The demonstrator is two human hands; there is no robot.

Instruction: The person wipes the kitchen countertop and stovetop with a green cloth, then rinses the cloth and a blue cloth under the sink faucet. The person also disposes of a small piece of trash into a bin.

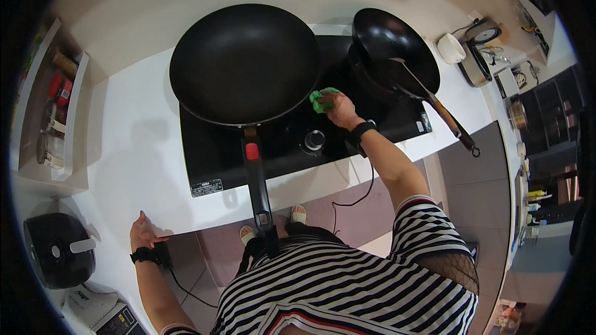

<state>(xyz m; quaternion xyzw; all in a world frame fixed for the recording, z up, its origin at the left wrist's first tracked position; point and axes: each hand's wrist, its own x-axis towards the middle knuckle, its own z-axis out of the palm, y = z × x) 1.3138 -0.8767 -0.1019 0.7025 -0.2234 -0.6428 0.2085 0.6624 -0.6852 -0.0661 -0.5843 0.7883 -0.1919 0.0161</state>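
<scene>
My right hand (341, 110) presses a crumpled green cloth (321, 98) on the black glass cooktop (298, 135), just right of a large black frying pan (247, 63). The pan's handle, with a red inset, points towards my body. My left hand (144, 231) rests at the front edge of the white countertop (125, 158), with nothing seen in it; its finger shape is partly unclear. Behind and right of my right hand stands a dark wok (396, 42), tilted, with a wooden-handled spatula (444, 114) lying across its rim. A round control knob (314, 140) lies below my right hand.
Shelves with jars (51, 149) stand at the left. A black air fryer (59, 250) sits at the lower left. A white cup (450, 49) and a small appliance (476, 65) are at the right back. Cables hang from both wrist straps.
</scene>
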